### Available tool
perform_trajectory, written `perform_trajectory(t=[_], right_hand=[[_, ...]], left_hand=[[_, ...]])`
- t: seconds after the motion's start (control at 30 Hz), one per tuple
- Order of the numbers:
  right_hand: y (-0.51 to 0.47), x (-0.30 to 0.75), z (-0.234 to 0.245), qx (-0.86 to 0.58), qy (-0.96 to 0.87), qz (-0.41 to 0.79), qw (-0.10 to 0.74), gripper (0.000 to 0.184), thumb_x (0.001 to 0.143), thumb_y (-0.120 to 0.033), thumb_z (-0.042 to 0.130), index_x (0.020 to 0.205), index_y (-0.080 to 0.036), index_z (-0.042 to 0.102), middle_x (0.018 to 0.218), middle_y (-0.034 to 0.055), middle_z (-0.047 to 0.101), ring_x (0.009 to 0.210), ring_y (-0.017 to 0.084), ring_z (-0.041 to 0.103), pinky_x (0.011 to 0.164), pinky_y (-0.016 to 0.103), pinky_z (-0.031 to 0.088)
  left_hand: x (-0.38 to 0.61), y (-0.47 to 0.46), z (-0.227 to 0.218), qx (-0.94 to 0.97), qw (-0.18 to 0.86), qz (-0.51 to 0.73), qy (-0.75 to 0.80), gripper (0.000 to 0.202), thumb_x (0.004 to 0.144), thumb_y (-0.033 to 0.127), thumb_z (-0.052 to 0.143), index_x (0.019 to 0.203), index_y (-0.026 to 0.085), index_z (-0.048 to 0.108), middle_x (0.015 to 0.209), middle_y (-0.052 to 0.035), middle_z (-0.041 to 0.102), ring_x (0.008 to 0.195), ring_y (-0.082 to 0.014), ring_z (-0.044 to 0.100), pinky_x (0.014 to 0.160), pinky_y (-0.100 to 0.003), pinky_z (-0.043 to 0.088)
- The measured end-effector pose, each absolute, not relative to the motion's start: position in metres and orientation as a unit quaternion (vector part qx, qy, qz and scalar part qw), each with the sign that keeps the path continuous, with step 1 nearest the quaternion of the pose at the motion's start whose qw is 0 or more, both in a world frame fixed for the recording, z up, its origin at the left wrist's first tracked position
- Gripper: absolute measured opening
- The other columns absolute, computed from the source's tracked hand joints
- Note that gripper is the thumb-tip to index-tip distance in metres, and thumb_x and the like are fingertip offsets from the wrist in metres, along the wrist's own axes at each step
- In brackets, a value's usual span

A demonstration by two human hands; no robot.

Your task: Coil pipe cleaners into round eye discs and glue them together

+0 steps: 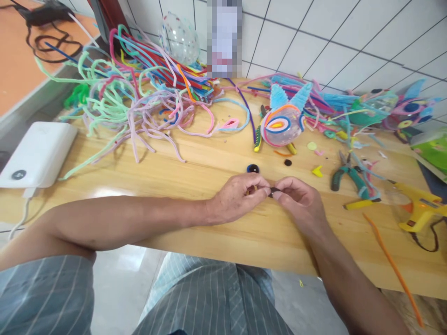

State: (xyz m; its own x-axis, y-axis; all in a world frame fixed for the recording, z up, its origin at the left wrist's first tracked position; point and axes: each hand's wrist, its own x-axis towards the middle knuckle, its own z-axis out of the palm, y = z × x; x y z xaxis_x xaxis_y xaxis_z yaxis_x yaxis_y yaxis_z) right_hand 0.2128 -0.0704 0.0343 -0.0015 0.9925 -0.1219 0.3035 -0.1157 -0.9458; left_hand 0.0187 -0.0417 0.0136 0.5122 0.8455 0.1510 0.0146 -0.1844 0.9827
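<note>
Between the fingertips of both hands, low over the wooden table, is a small dark piece [274, 191]; most of it is covered by fingers. My left hand [240, 195] pinches it from the left, and my right hand [300, 200] pinches its other side. Just beyond the left hand lies a round black disc with a blue rim [253, 168]. A smaller black disc [287, 163] rests past the right hand. Farther back sits a clear ball [284, 128] with blue fuzzy ears [290, 97] and a coiled pipe-cleaner eye [276, 124].
Pipe cleaners [139, 102] are heaped at the back left. Green-handled pliers [349, 177], a yellow-handled tool [361, 204], a yellow glue gun [419, 202] and an orange pipe cleaner [393, 265] lie on the right. A white power bank [37, 153] is at left.
</note>
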Motion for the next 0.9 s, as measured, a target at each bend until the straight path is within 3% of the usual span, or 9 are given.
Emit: perform_trajectory(t=[0.23, 0.53, 0.9], right_hand=[[-0.0707, 0.2114, 0.0348, -0.598, -0.544, 0.451, 0.377, 0.016, 0.073, -0.032, 0.079, 0.077, -0.023, 0.067, 0.070, -0.0014, 0.065, 0.065, 0.014, 0.056, 0.062, 0.028, 0.045], [-0.0700, 0.2205, 0.0302, -0.597, -0.525, 0.437, 0.421, 0.018, 0.083, -0.040, 0.074, 0.095, -0.027, 0.069, 0.078, 0.0005, 0.068, 0.073, 0.020, 0.064, 0.073, 0.035, 0.052], [-0.0701, 0.2155, 0.0334, -0.615, -0.533, 0.426, 0.396, 0.011, 0.079, -0.031, 0.076, 0.080, -0.026, 0.067, 0.069, -0.0024, 0.064, 0.063, 0.015, 0.056, 0.062, 0.030, 0.046]], left_hand=[[0.0190, -0.0420, 0.0130, 0.641, 0.598, 0.356, 0.323, 0.016, 0.093, 0.026, 0.061, 0.087, 0.013, 0.068, 0.071, 0.0024, 0.058, 0.066, -0.0088, 0.048, 0.063, -0.022, 0.038], [0.0192, -0.0372, 0.0107, 0.595, 0.623, 0.363, 0.353, 0.018, 0.093, 0.027, 0.058, 0.087, 0.014, 0.068, 0.074, 0.0025, 0.057, 0.067, -0.0090, 0.046, 0.063, -0.022, 0.036], [0.0195, -0.0387, 0.0105, 0.629, 0.599, 0.362, 0.338, 0.018, 0.094, 0.028, 0.058, 0.087, 0.014, 0.066, 0.075, 0.0021, 0.057, 0.068, -0.0094, 0.047, 0.065, -0.023, 0.038]])
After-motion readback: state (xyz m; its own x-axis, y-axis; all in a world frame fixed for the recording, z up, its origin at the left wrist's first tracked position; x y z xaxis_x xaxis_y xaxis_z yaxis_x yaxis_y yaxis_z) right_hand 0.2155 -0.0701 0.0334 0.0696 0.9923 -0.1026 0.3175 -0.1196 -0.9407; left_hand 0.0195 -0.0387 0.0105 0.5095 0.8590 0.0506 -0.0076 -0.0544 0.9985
